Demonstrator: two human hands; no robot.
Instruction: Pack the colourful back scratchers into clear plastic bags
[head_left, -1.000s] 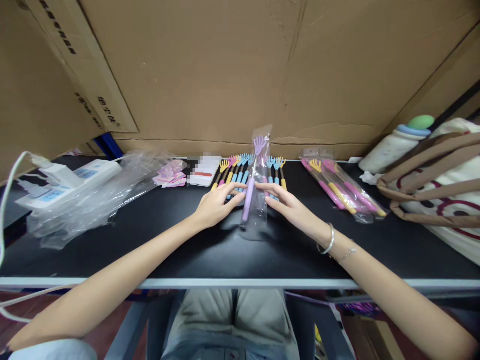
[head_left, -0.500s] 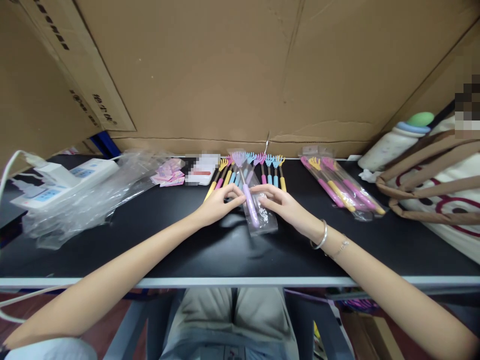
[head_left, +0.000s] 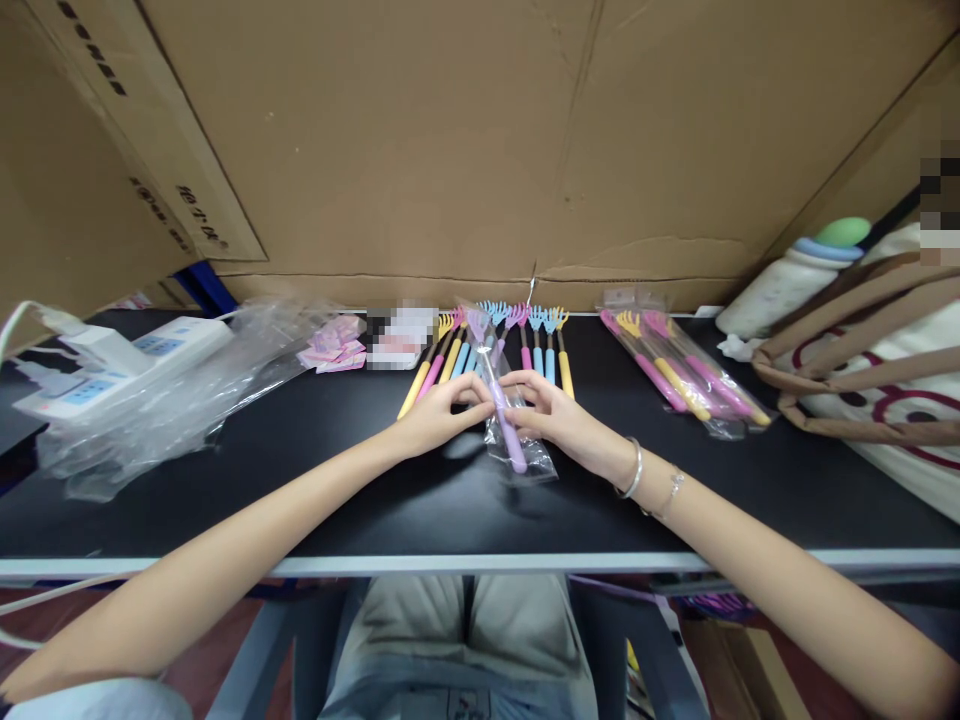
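Observation:
Between my hands is a purple back scratcher (head_left: 511,436) with a claw-shaped head, lying inside a clear plastic bag (head_left: 538,466). It points away from me, with its handle end nearest. My left hand (head_left: 448,408) pinches the bag and handle from the left, thumb and forefinger forming a ring. My right hand (head_left: 551,412) grips them from the right, fingers bent against the handle. Just beyond my hands lies a row of loose back scratchers (head_left: 551,345) in yellow, pink, blue and purple, partly hidden by my hands and the bag.
Bagged back scratchers (head_left: 675,365) lie to the right, near a white bottle (head_left: 780,290) and a fabric bag (head_left: 885,400). On the left are empty plastic bags (head_left: 187,400), a power strip (head_left: 142,365) and pink cards (head_left: 334,345). Cardboard (head_left: 420,140) walls the table's back.
The purple back scratcher and its bag have shifted slightly toward me, and the bag now reaches further along the handle. My right hand's fingers have closed in on the handle.

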